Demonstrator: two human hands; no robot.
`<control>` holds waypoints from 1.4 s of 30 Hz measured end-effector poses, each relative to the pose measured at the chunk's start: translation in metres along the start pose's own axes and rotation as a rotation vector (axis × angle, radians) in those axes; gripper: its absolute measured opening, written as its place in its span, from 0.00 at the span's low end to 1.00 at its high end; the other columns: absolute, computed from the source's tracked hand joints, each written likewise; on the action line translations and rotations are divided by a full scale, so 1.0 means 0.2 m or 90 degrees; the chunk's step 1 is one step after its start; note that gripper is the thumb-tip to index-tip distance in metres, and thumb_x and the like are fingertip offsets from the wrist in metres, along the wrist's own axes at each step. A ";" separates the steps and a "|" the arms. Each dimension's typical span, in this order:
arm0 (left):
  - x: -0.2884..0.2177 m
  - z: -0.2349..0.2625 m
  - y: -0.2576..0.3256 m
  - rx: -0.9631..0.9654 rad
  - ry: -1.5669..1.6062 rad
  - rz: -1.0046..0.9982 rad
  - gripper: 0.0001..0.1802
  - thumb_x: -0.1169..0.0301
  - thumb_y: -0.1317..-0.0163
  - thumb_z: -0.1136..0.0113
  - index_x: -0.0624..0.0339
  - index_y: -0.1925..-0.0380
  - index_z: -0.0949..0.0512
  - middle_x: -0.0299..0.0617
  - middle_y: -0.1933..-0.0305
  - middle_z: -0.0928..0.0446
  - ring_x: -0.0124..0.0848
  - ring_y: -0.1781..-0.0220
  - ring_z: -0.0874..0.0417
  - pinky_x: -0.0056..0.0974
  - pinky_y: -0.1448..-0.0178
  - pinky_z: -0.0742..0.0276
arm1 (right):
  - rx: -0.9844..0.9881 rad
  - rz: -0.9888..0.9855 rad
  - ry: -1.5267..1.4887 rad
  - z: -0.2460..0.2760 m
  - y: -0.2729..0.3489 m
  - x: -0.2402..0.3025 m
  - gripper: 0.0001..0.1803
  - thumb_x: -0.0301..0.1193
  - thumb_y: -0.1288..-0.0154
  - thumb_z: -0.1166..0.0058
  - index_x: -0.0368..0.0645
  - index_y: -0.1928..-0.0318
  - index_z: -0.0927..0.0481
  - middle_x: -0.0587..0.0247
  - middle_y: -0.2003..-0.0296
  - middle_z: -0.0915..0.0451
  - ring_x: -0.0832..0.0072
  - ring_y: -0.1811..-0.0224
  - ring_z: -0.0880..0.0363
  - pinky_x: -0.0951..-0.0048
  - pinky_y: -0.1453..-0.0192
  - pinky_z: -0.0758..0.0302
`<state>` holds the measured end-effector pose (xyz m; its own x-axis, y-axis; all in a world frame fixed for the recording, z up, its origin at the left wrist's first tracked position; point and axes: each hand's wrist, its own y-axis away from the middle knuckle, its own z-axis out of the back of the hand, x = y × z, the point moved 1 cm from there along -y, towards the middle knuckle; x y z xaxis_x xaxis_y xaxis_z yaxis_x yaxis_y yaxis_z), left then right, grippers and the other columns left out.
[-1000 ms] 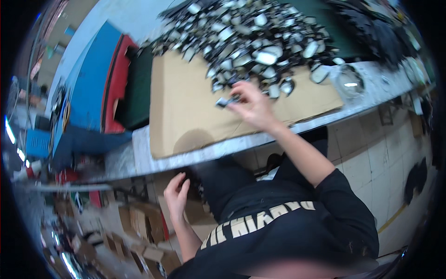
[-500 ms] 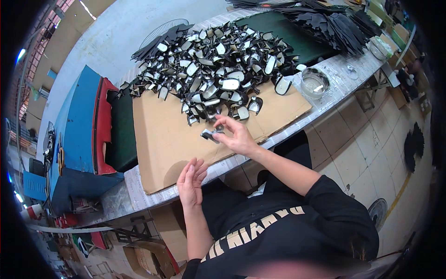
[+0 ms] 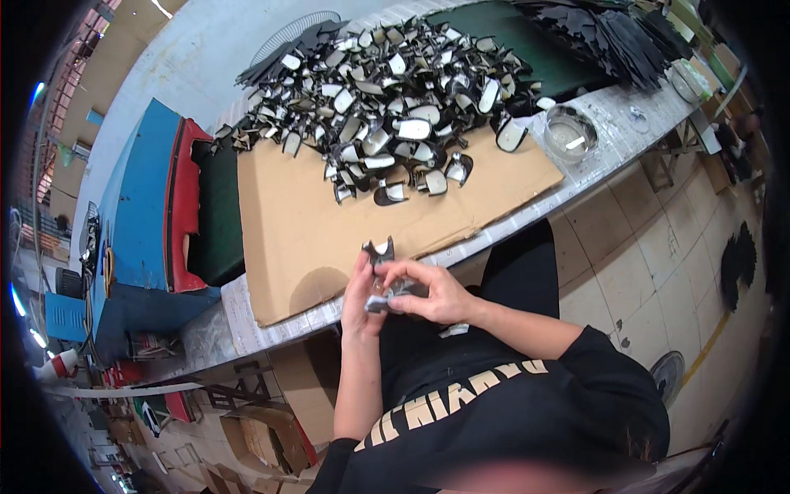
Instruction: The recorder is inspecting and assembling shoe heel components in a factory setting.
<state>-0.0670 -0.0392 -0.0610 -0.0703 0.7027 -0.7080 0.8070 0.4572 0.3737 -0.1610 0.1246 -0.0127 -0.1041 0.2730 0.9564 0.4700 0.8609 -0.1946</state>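
Over the front edge of the cardboard sheet (image 3: 288, 206), my hands are together around a small curved black piece (image 3: 380, 250) with a pale inner face. My left hand (image 3: 360, 305) is upright, its fingers against the piece's left side. From the right, my right hand (image 3: 443, 295) closes on it with thumb and bent fingers. A greyish end (image 3: 377, 304) shows below, between the hands; I cannot tell if it belongs to the same piece. A large pile of similar black-and-pale curved pieces (image 3: 414, 129) lies beyond, its nearest ones on the cardboard.
A round clear container (image 3: 569, 136) stands right of the pile. Stacked black sheets (image 3: 597, 37) lie at the far right on a dark green surface (image 3: 473, 26). Left stands a blue machine housing (image 3: 140, 206) with a red edge (image 3: 188, 218). The table's front edge runs just before me.
My right hand has drawn back from near the pile to my left hand, bringing a piece with it. My left hand has moved slightly right and up. The view has shifted a little.
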 end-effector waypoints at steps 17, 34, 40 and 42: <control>-0.11 -0.10 0.31 0.065 0.133 -0.003 0.30 0.75 0.26 0.45 0.61 0.26 0.38 0.52 0.33 0.25 0.50 0.32 0.20 0.43 0.35 0.15 | -0.213 0.032 0.098 0.09 0.03 0.20 0.18 0.22 0.36 0.32 0.39 0.46 0.20 0.68 0.58 0.19 0.83 0.60 0.23 0.79 0.53 0.25; -0.11 -0.04 0.43 0.025 0.038 -0.114 0.21 0.81 0.32 0.40 0.68 0.39 0.21 0.43 0.51 0.14 0.22 0.60 0.18 0.27 0.55 0.21 | -0.105 0.145 0.371 -0.07 0.05 0.25 0.21 0.22 0.50 0.25 0.40 0.54 0.15 0.62 0.64 0.15 0.71 0.67 0.22 0.72 0.62 0.24; -0.10 0.04 0.40 0.004 0.059 -0.140 0.22 0.81 0.34 0.42 0.70 0.39 0.22 0.51 0.49 0.14 0.37 0.54 0.09 0.44 0.46 0.10 | -0.087 0.150 0.353 -0.04 0.12 0.32 0.21 0.22 0.50 0.25 0.40 0.53 0.15 0.64 0.67 0.19 0.76 0.68 0.23 0.76 0.65 0.27; -0.10 0.03 0.42 0.025 0.037 -0.119 0.22 0.82 0.34 0.42 0.70 0.39 0.23 0.52 0.49 0.14 0.38 0.53 0.10 0.43 0.46 0.10 | -0.136 0.135 0.369 -0.03 0.09 0.31 0.20 0.20 0.49 0.26 0.39 0.53 0.15 0.62 0.65 0.17 0.75 0.67 0.21 0.76 0.65 0.26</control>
<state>0.0052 -0.0169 -0.0191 -0.2531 0.6384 -0.7269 0.7987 0.5619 0.2154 -0.1533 0.1544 0.0437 0.4721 0.1005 0.8758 0.5983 0.6931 -0.4021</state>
